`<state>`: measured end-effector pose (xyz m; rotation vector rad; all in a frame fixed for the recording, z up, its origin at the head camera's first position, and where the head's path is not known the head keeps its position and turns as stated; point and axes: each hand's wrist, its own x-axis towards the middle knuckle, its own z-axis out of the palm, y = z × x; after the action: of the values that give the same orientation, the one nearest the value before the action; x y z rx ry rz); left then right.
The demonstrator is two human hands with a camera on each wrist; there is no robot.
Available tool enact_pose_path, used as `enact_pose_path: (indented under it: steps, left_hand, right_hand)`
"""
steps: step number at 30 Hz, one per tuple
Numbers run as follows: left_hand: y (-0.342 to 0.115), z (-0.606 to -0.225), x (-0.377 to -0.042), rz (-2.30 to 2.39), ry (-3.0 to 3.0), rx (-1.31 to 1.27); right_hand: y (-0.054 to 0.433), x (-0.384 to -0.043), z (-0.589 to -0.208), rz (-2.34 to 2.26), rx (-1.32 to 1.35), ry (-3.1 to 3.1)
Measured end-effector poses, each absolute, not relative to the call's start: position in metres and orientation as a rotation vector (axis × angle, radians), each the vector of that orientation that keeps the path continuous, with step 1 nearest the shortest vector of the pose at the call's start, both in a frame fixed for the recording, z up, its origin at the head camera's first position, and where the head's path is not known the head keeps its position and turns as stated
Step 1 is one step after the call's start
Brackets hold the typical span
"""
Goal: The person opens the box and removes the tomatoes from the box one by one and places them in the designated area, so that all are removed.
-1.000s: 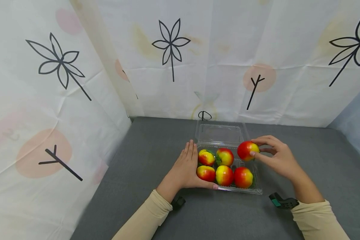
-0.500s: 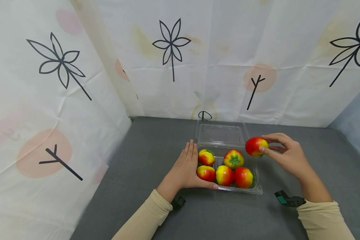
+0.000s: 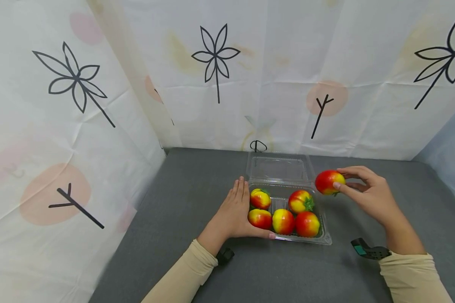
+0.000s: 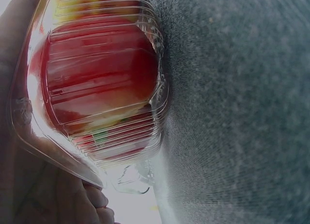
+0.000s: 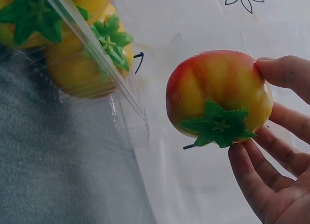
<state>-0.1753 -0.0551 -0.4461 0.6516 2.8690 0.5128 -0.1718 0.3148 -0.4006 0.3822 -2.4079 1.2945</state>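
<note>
My right hand [image 3: 371,195] pinches a red and yellow tomato [image 3: 329,182] between thumb and fingers, above the back right corner of a clear plastic box. Its green calyx [image 5: 220,124] shows in the right wrist view. Against the left side of the box [image 3: 324,240] rests my left hand [image 3: 233,214], fingers straight and thumb along the front rim. Several more tomatoes lie inside: a front row including the middle one [image 3: 283,221], a back left one [image 3: 260,199] and a back right one [image 3: 301,201]. In the left wrist view, a red tomato [image 4: 104,69] presses close behind the ribbed wall.
The clear lid [image 3: 278,168] lies folded back behind the box, near the printed cloth wall [image 3: 273,92]. Grey cloth covers the table [image 3: 197,176]. A dark wrist strap [image 3: 369,250] sits below my right hand.
My right hand has moved right and slightly up with its tomato. In the back row, the middle tomato has rolled right, turning its green calyx to the right. My left hand stays put.
</note>
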Motion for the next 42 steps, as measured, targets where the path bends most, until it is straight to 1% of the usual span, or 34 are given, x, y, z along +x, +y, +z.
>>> enact_pose_path:
  steps: [11, 18, 30, 42]
  left_hand:
    - [-0.055, -0.447, -0.175, 0.507, 2.862, 0.639]
    - [-0.054, -0.447, -0.175, 0.510, 2.862, 0.639]
    - [-0.055, -0.442, -0.173, 0.506, 2.856, 0.641]
    - [-0.055, -0.442, -0.173, 0.524, 2.854, 0.637]
  right_hand:
    - [0.330, -0.175, -0.408, 1.295, 0.313, -2.449]
    - [0.340, -0.176, -0.411, 1.281, 0.198, -2.493]
    - [0.361, -0.176, -0.415, 1.249, 0.081, -2.523]
    - [0.385, -0.172, -0.411, 1.256, -0.179, -2.545]
